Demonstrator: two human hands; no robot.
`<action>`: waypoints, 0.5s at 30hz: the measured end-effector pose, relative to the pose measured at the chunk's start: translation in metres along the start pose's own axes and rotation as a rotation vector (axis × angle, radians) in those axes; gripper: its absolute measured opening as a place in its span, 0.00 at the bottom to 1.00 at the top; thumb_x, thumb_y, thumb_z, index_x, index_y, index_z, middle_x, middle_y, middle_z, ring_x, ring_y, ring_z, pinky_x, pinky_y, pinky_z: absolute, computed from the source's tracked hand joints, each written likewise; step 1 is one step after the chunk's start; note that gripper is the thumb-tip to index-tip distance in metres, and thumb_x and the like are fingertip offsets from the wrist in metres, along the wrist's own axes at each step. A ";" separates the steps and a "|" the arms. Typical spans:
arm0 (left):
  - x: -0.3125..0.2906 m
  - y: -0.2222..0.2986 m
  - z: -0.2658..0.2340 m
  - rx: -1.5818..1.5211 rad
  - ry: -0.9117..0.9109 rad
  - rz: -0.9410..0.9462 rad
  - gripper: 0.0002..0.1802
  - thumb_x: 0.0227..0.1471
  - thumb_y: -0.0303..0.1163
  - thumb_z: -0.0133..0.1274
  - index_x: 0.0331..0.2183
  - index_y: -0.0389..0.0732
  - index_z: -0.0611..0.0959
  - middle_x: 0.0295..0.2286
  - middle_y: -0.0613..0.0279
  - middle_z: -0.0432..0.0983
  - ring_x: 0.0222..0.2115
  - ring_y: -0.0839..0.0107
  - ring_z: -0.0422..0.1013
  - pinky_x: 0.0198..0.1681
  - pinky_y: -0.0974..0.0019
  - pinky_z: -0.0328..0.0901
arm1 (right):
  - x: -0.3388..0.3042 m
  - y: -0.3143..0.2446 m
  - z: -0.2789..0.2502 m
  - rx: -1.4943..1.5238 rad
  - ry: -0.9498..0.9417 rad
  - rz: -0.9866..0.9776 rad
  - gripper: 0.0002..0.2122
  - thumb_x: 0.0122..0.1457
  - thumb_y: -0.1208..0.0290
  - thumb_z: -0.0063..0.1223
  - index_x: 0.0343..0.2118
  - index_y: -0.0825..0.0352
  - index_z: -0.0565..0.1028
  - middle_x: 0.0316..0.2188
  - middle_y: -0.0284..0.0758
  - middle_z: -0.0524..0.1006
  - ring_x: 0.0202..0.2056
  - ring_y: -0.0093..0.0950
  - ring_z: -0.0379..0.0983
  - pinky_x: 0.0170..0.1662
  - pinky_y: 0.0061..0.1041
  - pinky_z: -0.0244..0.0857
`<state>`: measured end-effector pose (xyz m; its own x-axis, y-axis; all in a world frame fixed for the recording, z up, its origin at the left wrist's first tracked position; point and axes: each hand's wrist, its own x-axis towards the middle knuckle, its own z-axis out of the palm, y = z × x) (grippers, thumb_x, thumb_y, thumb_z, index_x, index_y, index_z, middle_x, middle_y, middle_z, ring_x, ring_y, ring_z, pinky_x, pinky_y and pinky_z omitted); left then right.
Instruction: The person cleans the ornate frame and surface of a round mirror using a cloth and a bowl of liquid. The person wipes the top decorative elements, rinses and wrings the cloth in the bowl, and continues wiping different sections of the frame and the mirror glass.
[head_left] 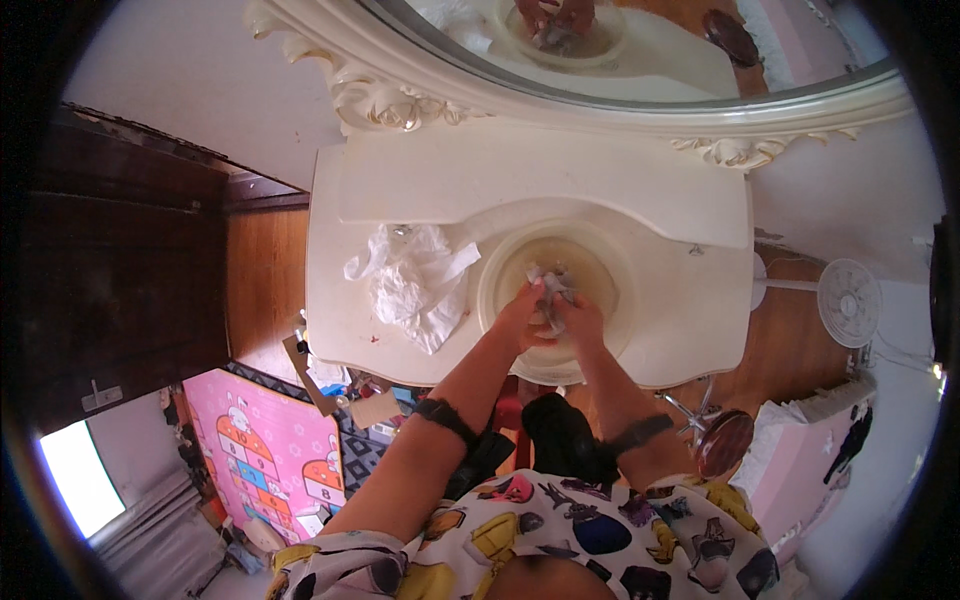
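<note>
A round, cream-coloured basin (488,280) stands on the white dressing table, with cloudy, yellowish water inside. Over the water, my left hand (522,314) and my right hand (580,318) come together around a crumpled, wet greyish cloth (553,284). Both sets of fingers are closed on the cloth, which bunches up between and above them. Some fingertips are hidden by the cloth's folds. To the left of the basin lies a heap of white cloth (410,285), touched by neither hand.
The dressing table (690,320) has a raised back ledge and an ornate mirror (640,75) reflecting the basin. A round stool (724,443) and a white fan (850,302) stand right. Left are a dark door (120,270), cardboard boxes (376,409) and a pink patterned mat (265,450).
</note>
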<state>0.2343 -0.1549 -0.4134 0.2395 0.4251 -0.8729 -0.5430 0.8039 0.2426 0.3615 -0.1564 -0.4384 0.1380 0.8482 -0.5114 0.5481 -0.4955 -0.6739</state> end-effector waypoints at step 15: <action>0.044 -0.023 -0.001 -0.274 -0.123 0.226 0.11 0.51 0.36 0.44 0.32 0.39 0.73 0.25 0.63 0.70 0.26 0.68 0.67 0.32 0.64 0.65 | -0.015 -0.028 -0.004 -0.098 0.221 -0.599 0.14 0.52 0.63 0.46 0.18 0.68 0.68 0.17 0.42 0.68 0.22 0.42 0.65 0.26 0.39 0.57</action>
<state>0.2567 -0.1547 -0.4579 0.1748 0.6394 -0.7488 -0.7845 0.5500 0.2865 0.3471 -0.1547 -0.4096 -0.0546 0.9962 0.0672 0.6544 0.0865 -0.7512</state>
